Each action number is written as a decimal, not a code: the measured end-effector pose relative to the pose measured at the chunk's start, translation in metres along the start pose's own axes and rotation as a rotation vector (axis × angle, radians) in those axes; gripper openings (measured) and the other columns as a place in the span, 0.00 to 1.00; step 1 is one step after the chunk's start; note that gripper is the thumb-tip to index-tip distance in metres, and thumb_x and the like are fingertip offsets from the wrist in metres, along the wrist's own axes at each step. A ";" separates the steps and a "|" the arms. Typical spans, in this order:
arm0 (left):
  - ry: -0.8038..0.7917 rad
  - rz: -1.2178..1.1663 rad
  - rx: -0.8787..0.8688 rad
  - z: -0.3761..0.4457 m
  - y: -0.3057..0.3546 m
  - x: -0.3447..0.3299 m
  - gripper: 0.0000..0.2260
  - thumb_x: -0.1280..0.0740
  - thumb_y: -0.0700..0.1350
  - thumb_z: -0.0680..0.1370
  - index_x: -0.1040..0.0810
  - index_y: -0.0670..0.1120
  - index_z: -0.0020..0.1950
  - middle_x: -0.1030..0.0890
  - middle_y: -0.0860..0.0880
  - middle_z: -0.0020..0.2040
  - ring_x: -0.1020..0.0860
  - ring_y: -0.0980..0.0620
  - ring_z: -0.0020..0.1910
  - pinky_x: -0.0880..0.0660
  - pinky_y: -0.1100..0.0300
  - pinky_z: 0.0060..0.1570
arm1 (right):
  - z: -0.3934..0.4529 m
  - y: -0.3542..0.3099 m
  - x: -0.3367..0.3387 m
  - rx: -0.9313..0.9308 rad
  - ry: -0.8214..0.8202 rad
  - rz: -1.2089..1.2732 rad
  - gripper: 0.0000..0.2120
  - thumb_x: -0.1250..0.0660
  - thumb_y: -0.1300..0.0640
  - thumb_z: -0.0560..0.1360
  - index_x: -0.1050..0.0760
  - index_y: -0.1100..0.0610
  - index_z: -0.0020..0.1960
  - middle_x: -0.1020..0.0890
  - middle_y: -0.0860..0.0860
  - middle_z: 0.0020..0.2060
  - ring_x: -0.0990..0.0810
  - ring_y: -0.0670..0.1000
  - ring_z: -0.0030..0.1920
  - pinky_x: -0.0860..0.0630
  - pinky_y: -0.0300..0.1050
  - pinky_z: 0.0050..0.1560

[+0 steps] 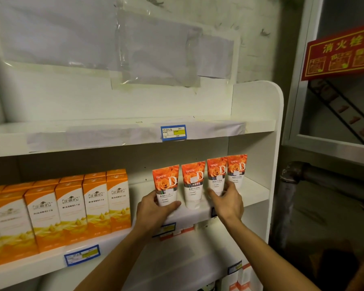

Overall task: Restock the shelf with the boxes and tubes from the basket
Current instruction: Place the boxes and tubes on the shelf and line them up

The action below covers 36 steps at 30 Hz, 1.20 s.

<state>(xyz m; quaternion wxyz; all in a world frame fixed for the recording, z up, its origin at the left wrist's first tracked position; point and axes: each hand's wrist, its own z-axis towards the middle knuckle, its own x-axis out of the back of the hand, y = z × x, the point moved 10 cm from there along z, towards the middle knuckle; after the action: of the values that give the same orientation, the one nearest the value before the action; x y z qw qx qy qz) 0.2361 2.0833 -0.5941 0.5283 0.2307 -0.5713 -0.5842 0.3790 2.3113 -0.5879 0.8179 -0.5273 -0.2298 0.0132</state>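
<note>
White shelf (pixel 198 211): orange boxes (pixel 72 206) left, four tubes (pixel 193 183) standing right.

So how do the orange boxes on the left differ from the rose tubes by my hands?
The orange boxes are rectangular cartons packed edge to edge in rows; the rose tubes are flattened tubes standing cap-down in a single spaced row. The boxes stand untouched, while the left hand and right hand each hold a tube. Both share the middle shelf and orange-and-white packaging.
</note>
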 end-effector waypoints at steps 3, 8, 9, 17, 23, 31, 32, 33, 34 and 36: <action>-0.009 -0.012 0.005 -0.001 0.000 0.000 0.19 0.21 0.49 0.70 0.25 0.54 0.56 0.18 0.52 0.55 0.18 0.52 0.50 0.19 0.50 0.53 | -0.002 -0.002 -0.001 0.027 -0.002 0.002 0.22 0.28 0.45 0.74 0.26 0.51 0.65 0.17 0.51 0.58 0.18 0.56 0.56 0.21 0.55 0.54; -0.004 -0.011 0.012 -0.002 0.000 0.001 0.19 0.21 0.48 0.69 0.24 0.54 0.56 0.17 0.52 0.54 0.18 0.52 0.50 0.19 0.48 0.53 | -0.007 0.000 -0.002 0.058 -0.026 0.034 0.20 0.27 0.47 0.74 0.25 0.52 0.63 0.17 0.51 0.57 0.18 0.55 0.54 0.21 0.54 0.54; -0.001 -0.011 0.008 -0.002 0.000 0.001 0.19 0.21 0.48 0.69 0.24 0.55 0.55 0.17 0.52 0.54 0.18 0.52 0.50 0.19 0.48 0.53 | -0.008 0.000 -0.003 0.060 -0.031 0.037 0.20 0.27 0.47 0.74 0.25 0.52 0.62 0.17 0.51 0.56 0.18 0.55 0.54 0.21 0.53 0.54; 0.004 0.016 -0.013 -0.003 0.003 0.001 0.18 0.21 0.49 0.69 0.24 0.56 0.54 0.16 0.52 0.54 0.18 0.54 0.49 0.18 0.50 0.52 | -0.011 -0.001 -0.004 0.078 -0.047 0.053 0.19 0.27 0.48 0.74 0.25 0.52 0.62 0.17 0.50 0.55 0.18 0.53 0.53 0.21 0.51 0.53; 0.005 0.041 -0.004 -0.004 0.003 0.002 0.19 0.21 0.50 0.69 0.24 0.54 0.56 0.17 0.51 0.54 0.18 0.52 0.50 0.19 0.48 0.52 | -0.004 0.007 -0.003 0.062 -0.075 0.085 0.23 0.26 0.46 0.72 0.27 0.51 0.64 0.19 0.48 0.55 0.19 0.52 0.53 0.20 0.52 0.53; 0.001 0.042 0.007 -0.004 0.004 0.001 0.18 0.22 0.50 0.70 0.24 0.53 0.57 0.17 0.51 0.55 0.18 0.50 0.51 0.19 0.49 0.53 | 0.019 0.025 0.050 -0.068 0.246 0.071 0.34 0.24 0.50 0.72 0.36 0.56 0.72 0.28 0.56 0.68 0.27 0.59 0.67 0.26 0.59 0.62; 0.000 0.038 0.010 -0.004 0.004 0.002 0.18 0.22 0.49 0.70 0.24 0.53 0.56 0.17 0.51 0.55 0.18 0.50 0.50 0.19 0.49 0.53 | 0.026 0.027 0.045 -0.085 0.204 0.038 0.37 0.24 0.49 0.70 0.37 0.55 0.73 0.28 0.56 0.68 0.28 0.60 0.67 0.26 0.62 0.62; 0.000 0.032 0.013 -0.004 0.004 0.002 0.18 0.22 0.49 0.70 0.24 0.53 0.55 0.17 0.50 0.55 0.18 0.50 0.50 0.19 0.49 0.53 | 0.031 0.030 0.039 -0.098 0.148 0.017 0.39 0.23 0.47 0.69 0.38 0.54 0.73 0.26 0.55 0.67 0.26 0.61 0.66 0.24 0.63 0.61; -0.001 0.028 0.015 -0.004 0.004 0.001 0.18 0.22 0.49 0.70 0.24 0.53 0.56 0.17 0.50 0.55 0.18 0.50 0.50 0.19 0.49 0.53 | 0.036 0.035 0.032 -0.102 0.094 0.003 0.39 0.22 0.45 0.67 0.37 0.52 0.71 0.24 0.55 0.64 0.24 0.60 0.63 0.23 0.64 0.58; -0.003 0.030 0.017 -0.003 0.004 0.001 0.19 0.22 0.49 0.70 0.23 0.52 0.57 0.17 0.50 0.55 0.18 0.50 0.51 0.19 0.49 0.53 | 0.042 0.037 0.022 -0.094 0.024 -0.036 0.34 0.23 0.43 0.66 0.35 0.49 0.66 0.20 0.52 0.58 0.19 0.58 0.56 0.20 0.63 0.53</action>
<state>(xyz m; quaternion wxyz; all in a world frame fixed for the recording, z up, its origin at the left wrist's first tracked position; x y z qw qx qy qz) 0.2402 2.0821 -0.5909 0.5343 0.2257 -0.5803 -0.5716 0.3908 2.3697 -0.5977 0.7950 -0.5610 -0.2300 -0.0187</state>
